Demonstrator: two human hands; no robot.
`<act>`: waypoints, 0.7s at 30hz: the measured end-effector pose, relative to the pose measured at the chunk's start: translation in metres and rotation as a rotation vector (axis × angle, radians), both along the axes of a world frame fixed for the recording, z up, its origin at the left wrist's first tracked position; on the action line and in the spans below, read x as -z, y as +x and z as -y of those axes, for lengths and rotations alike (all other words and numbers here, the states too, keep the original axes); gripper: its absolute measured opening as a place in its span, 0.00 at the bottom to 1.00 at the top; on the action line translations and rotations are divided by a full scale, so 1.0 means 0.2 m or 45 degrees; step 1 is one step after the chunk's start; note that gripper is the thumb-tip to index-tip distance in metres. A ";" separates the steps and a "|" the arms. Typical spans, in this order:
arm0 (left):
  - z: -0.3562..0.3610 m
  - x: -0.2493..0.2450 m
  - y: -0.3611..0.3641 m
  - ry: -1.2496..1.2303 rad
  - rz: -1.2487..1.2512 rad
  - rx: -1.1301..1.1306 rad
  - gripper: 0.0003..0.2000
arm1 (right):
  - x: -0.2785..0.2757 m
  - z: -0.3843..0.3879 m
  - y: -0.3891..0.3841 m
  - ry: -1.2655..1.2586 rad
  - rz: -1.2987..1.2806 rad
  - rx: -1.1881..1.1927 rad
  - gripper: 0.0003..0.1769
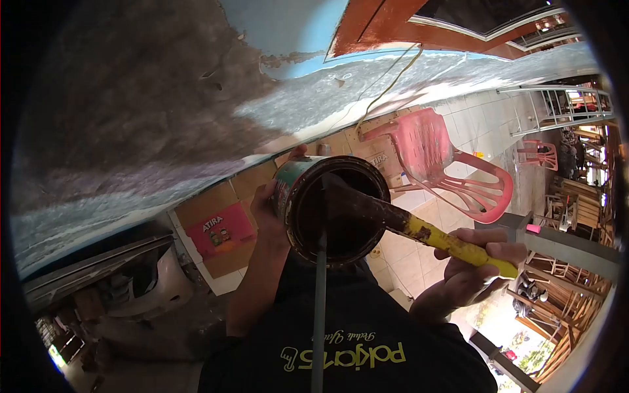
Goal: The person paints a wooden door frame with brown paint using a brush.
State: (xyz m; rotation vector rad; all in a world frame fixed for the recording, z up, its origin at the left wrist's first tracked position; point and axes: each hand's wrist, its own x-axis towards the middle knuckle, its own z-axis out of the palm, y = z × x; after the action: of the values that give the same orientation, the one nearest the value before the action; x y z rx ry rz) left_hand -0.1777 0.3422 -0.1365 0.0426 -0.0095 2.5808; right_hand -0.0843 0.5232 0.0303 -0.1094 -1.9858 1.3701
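Observation:
A round can (282, 190) with a green label and a dark, brown-stained inside is tilted toward the camera. My left hand (267, 213) is wrapped round its left side, partly hidden behind it. In my right hand (472, 265) is a brush with a yellow, brown-smeared handle (445, 242), gripped near its end. The brush's dark head reaches over the rim into the can's mouth; its tip is hard to make out. A thin grey strip (320, 314) runs from the can's mouth down the view.
A worn wall (164, 98) with an orange-brown frame (367, 29) crosses the top. Cardboard with a pink ATIRA print (221, 232) lies at left. A pink plastic chair (426, 147) stands at right, near a grey beam (570, 252) and stacked wood (576, 203).

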 end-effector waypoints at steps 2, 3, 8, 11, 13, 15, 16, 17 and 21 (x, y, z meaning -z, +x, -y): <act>0.00 0.00 0.00 -0.010 -0.007 -0.007 0.32 | 0.00 0.02 0.02 0.013 -0.008 -0.019 0.20; 0.00 -0.01 0.00 -0.020 -0.012 -0.008 0.32 | 0.00 0.03 0.02 0.020 -0.012 -0.025 0.20; -0.01 -0.06 0.02 0.033 0.074 -0.001 0.35 | 0.01 0.03 0.02 0.129 -0.055 -0.062 0.18; -0.03 -0.08 0.02 -0.018 0.063 -0.018 0.34 | 0.00 0.08 -0.01 0.233 -0.039 0.001 0.21; -0.03 -0.08 0.03 -0.033 0.069 -0.010 0.34 | 0.00 0.06 0.00 0.235 -0.066 -0.074 0.21; -0.02 -0.03 0.03 -0.008 0.071 0.031 0.34 | 0.01 0.04 0.01 0.249 -0.062 -0.116 0.20; -0.02 -0.02 0.03 -0.002 0.074 0.044 0.34 | 0.01 0.04 0.01 0.259 -0.063 -0.137 0.20; -0.03 -0.05 0.04 -0.010 0.082 0.039 0.34 | 0.01 0.03 0.01 0.269 -0.063 -0.159 0.20; -0.04 -0.12 0.05 -0.039 0.107 0.012 0.34 | 0.02 0.02 0.01 0.284 -0.078 -0.211 0.19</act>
State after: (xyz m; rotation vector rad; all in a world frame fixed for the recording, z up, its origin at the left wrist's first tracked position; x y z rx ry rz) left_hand -0.1675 0.3509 -0.1135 -0.0773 -0.0009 2.5708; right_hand -0.0819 0.5196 0.0267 0.2009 -2.1187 1.2261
